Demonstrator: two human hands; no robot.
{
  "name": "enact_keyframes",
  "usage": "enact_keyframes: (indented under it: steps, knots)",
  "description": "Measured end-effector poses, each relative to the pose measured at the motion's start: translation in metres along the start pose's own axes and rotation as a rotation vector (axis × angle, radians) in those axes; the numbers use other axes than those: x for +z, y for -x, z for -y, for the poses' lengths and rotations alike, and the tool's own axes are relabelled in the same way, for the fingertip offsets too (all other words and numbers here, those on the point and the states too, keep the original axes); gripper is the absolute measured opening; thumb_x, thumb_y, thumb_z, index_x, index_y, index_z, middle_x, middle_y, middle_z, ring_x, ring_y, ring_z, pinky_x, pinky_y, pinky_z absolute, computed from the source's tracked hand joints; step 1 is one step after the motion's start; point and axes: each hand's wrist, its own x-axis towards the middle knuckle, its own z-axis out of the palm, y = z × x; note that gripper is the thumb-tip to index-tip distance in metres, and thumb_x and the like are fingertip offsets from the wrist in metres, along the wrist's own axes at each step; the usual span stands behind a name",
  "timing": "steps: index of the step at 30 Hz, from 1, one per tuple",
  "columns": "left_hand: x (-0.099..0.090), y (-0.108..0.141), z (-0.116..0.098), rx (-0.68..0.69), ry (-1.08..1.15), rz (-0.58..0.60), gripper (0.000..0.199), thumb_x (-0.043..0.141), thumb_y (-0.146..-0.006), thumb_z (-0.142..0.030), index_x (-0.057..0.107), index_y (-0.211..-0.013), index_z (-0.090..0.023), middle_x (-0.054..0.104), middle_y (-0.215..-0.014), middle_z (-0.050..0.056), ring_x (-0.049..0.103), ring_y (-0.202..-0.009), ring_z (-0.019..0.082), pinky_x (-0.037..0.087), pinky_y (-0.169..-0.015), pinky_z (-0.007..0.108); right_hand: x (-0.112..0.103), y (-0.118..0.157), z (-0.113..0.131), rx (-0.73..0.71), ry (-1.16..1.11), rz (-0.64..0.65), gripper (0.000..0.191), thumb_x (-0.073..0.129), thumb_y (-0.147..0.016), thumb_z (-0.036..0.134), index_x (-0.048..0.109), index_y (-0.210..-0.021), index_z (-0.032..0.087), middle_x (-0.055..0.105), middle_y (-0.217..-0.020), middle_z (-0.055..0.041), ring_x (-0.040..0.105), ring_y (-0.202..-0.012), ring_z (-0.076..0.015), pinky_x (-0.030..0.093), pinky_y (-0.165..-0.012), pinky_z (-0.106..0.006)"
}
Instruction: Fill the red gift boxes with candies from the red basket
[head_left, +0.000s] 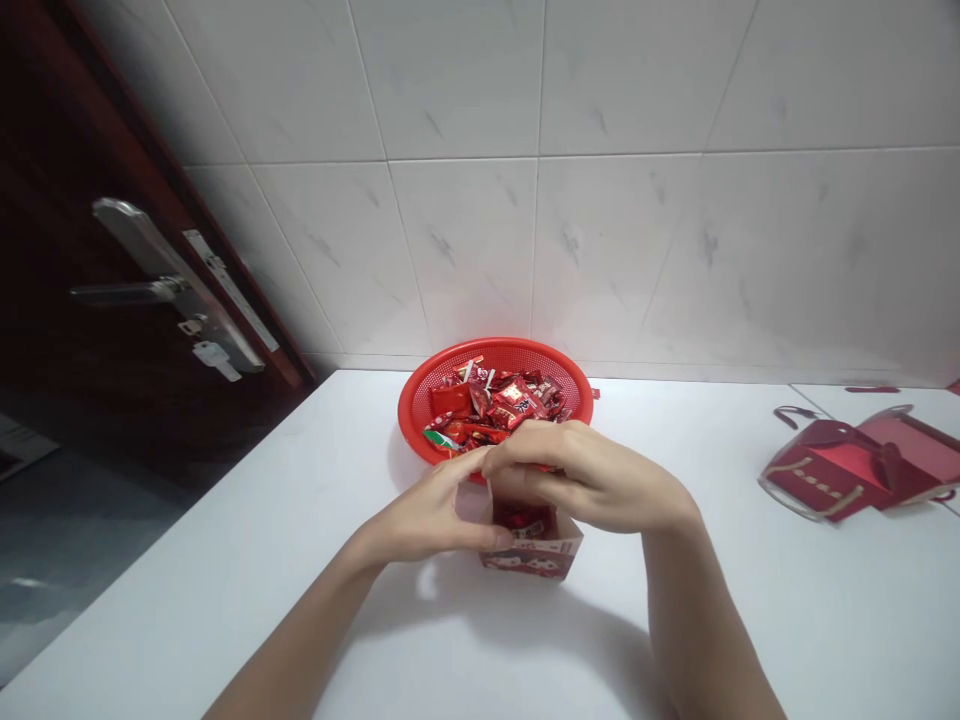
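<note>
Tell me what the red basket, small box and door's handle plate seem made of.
Red basket: likely plastic, slightly glossy, with mesh holes. Small box: probably printed card, fairly matte, with thin, flat panels. Handle plate: seemingly metal, from its silvery sheen.

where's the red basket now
On the white table in the head view's middle, the red basket sits by the tiled wall, just beyond the left hand and right hand.

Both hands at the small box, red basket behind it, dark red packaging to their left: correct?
Not left: the head view shows the dark red packaging to the right. Left hand and right hand are at the small box, red basket behind it.
</note>
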Motion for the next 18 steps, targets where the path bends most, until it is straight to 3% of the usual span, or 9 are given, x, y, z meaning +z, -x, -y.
enact_keyframes:
  steps: [4, 6, 13, 18]
  knots:
    - [0.002, -0.002, -0.003, -0.031, 0.068, 0.056, 0.046, 0.077, -0.075, -0.023, 0.066, -0.120, -0.021, 0.074, -0.103, 0.004, 0.061, -0.120, 0.032, 0.050, -0.101, 0.044, 0.004, -0.006, -0.001, -0.058, -0.009, 0.020, 0.026, 0.044, -0.100, 0.016, 0.069, -0.108, 0.018, 0.072, -0.101, -0.0064, 0.060, -0.102, -0.0197, 0.048, -0.089, -0.034]
    - [0.002, -0.002, -0.004, -0.055, 0.075, 0.059, 0.047, 0.076, -0.075, -0.022, 0.065, -0.121, -0.021, 0.074, -0.101, 0.004, 0.063, -0.117, 0.032, 0.052, -0.098, 0.044, 0.005, -0.008, -0.003, -0.073, -0.021, 0.039, 0.026, 0.044, -0.101, 0.018, 0.068, -0.112, 0.017, 0.072, -0.107, -0.0071, 0.059, -0.107, -0.0200, 0.048, -0.092, -0.034]
    - [-0.001, 0.001, 0.000, -0.028, -0.075, -0.009, 0.067, 0.081, -0.074, -0.031, 0.058, -0.137, -0.025, 0.060, -0.140, 0.007, 0.054, -0.131, 0.033, 0.043, -0.111, 0.047, -0.004, 0.000, -0.007, -0.035, -0.018, -0.043, 0.024, 0.050, -0.102, 0.028, 0.066, -0.116, 0.018, 0.073, -0.108, -0.0058, 0.067, -0.093, -0.0167, 0.053, -0.081, -0.030]
    - [-0.002, 0.002, 0.001, 0.039, -0.137, 0.016, 0.056, 0.078, -0.080, -0.035, 0.061, -0.133, -0.026, 0.061, -0.140, 0.007, 0.054, -0.130, 0.029, 0.042, -0.112, 0.044, -0.018, 0.019, -0.004, 0.034, -0.025, -0.156, 0.027, 0.053, -0.101, 0.033, 0.065, -0.121, 0.021, 0.072, -0.116, -0.0060, 0.068, -0.106, -0.0189, 0.055, -0.091, -0.033]
